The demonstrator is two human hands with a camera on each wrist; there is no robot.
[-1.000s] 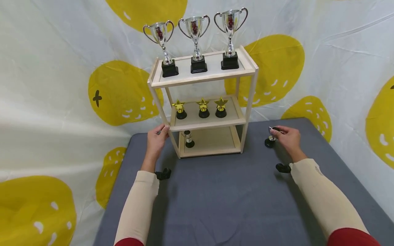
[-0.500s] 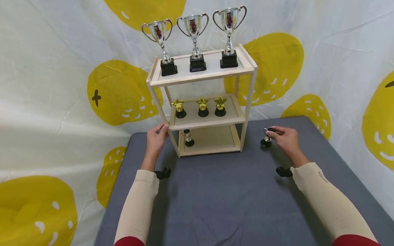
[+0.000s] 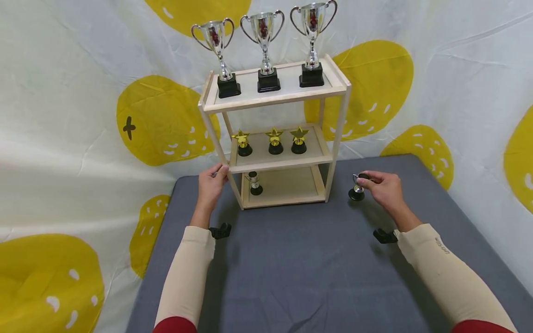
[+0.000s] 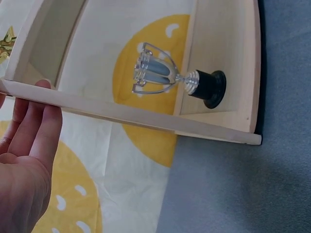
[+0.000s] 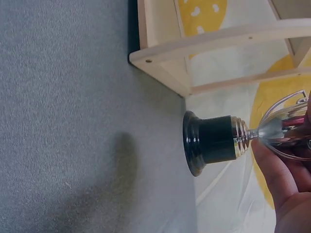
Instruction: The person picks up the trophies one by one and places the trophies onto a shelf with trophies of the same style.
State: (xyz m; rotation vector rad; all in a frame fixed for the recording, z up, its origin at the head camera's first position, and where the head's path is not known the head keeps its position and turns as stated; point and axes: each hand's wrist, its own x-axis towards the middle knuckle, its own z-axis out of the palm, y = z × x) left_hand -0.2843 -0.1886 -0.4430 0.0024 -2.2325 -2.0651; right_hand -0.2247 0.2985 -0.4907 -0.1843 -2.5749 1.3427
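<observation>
My right hand (image 3: 386, 188) pinches a small silver trophy cup (image 3: 357, 188) by its bowl, right of the shelf. In the right wrist view this trophy cup (image 5: 218, 140) shows its round black base, apart from the grey cloth. My left hand (image 3: 211, 186) grips the left front post of the wooden shelf (image 3: 281, 165); in the left wrist view, the fingers (image 4: 47, 131) wrap that post. A matching small trophy cup (image 3: 255, 184) stands upright at the left of the bottom level.
Three large silver trophies (image 3: 266, 51) stand on the top level. Gold star trophies (image 3: 275, 141) line the middle level. The shelf stands on a grey-covered table (image 3: 283, 259), before a white curtain (image 3: 466, 88) with yellow fruit prints.
My right hand has carried the small trophy cup leftward, toward the shelf. My left hand keeps its grip on the post. The head view has shifted slightly.
</observation>
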